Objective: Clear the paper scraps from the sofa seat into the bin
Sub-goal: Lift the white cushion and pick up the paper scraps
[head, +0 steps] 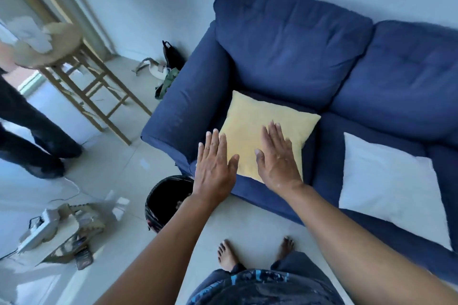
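Fingers straight and held together on both hands, palms down, gripping nothing. Right hand [278,160] flat over the near half of the yellow cushion [257,129] (touching it or just above, cannot tell). Left hand [214,164] stretched out flat over the cushion's left edge and the inner side of the sofa arm, thumb pointing toward the right hand; contact also unclear. Both forearms bare, reaching forward from the bottom of the view. Yellow cushion lying flat on the left seat of the blue sofa [292,62], one corner toward the back cushion. White cushion [386,181] flat on the next seat to the right, well apart from the hands. Black bin [164,202] on the floor just in front of the sofa's left front corner, directly under the left wrist, dark inside, contents hard to make out. No paper scraps to be seen on the visible seat fabric. Bare feet [226,254] on pale tile below, patterned blue shorts at the bottom edge. Further left: wooden stool [84,77] with white crumpled stuff on its top, legs of another person in dark trousers [27,131], bags [168,69] against the wall beside the sofa arm, clutter of boxes [64,228] on the floor.
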Available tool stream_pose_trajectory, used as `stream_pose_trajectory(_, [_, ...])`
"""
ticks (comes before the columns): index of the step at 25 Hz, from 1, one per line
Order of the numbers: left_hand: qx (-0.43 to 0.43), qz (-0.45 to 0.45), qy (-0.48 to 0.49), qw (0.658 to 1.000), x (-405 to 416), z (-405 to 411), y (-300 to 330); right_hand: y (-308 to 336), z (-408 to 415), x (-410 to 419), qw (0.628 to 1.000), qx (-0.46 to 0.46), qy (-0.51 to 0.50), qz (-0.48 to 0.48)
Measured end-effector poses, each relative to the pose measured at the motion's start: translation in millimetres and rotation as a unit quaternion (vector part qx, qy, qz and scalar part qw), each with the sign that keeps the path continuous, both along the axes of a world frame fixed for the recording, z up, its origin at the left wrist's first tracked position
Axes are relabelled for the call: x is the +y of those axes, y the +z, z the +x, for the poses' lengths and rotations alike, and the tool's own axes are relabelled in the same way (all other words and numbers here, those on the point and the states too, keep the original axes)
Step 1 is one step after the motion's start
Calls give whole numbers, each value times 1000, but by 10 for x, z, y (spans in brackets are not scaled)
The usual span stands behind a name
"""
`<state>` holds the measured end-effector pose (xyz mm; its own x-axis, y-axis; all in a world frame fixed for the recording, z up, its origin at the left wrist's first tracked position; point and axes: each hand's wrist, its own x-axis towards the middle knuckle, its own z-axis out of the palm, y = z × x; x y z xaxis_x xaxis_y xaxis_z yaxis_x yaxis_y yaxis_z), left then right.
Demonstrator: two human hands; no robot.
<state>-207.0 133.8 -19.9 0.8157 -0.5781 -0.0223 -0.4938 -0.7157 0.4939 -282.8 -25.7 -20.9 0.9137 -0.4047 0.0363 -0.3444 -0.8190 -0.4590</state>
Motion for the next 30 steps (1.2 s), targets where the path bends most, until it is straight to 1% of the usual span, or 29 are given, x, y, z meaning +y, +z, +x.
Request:
stream_pose_trajectory(6, [-27, 11, -149, 988, -1086, -520, 77, 104, -993, -836, 988, -12, -151, -18])
stream_pose_trajectory(7, [-29, 11, -180, 983, -1353, -736, 82, 111, -1283, -1023, 983, -13, -181, -19])
stream_pose_trajectory(13, [-36, 7, -283, 958, -2452, -1837, 189, 151, -2524, -1799, 964, -8, -265, -18])
stream_pose_trajectory(18, [-59, 20, -332, 941, -3175, -2547, 192, 121, -3323, -2307, 953, -4, -304, -10])
stream_pose_trajectory(22, [-52, 33, -360, 931, -3639, -3111, 104, 39, -3959, -2657, 942, 11, -336, -6])
stream_pose_trajectory(30, [-31, 48, -412, 910, -4249, -3652, 30, -10, -4488, -3086, 921, 14, -389, 10])
